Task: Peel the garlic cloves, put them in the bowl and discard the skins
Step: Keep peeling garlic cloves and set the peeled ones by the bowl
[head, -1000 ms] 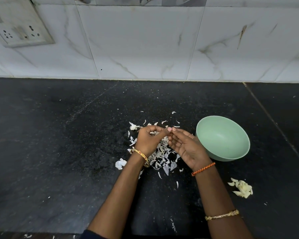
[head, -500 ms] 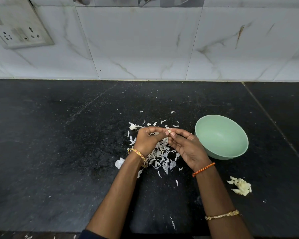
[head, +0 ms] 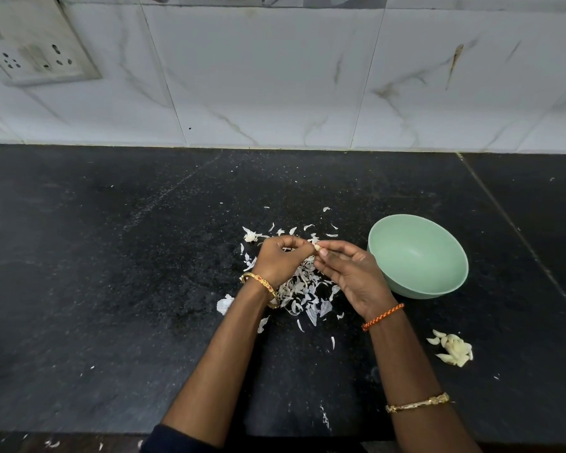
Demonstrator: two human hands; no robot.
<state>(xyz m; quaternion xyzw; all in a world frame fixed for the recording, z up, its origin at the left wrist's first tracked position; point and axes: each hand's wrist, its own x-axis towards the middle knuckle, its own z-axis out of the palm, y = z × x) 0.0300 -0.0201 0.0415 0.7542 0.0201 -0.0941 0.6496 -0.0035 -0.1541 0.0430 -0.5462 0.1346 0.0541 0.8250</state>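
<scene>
Two hands meet at centre over the counter (head: 95, 289), both pinching one clove (head: 316, 247) between them. Left hand (head: 280, 261) has fingers curled, tips on the clove's left end; right hand (head: 350, 273) pinches the other end with thumb and forefinger, other fingers loosely bent. Clove is held above the skins (head: 303, 292), which lie in a loose heap under the hands and scatter toward 12 and 6 o'clock.

Step looks like stripping skin off this clove. To do it well: hold firm with one hand, catch the skin edge with a nail, pull along the length, let flakes drop onto the heap, check no film is left before dropping it in.

Bowl (head: 438, 282), pale green, sits at 3 o'clock just beside the right hand; nothing visible inside. Short clear path to it, right wrist is the only thing near its rim. Pale pile of cloves (head: 455, 348) at 4 o'clock, apart from the bowl; cannot tell peeled or not. Bangles on both arms, orange thread (head: 383, 317) on right wrist. Socket (head: 36, 57) on the tiled wall at 10 o'clock. Skins not yet discarded.
</scene>
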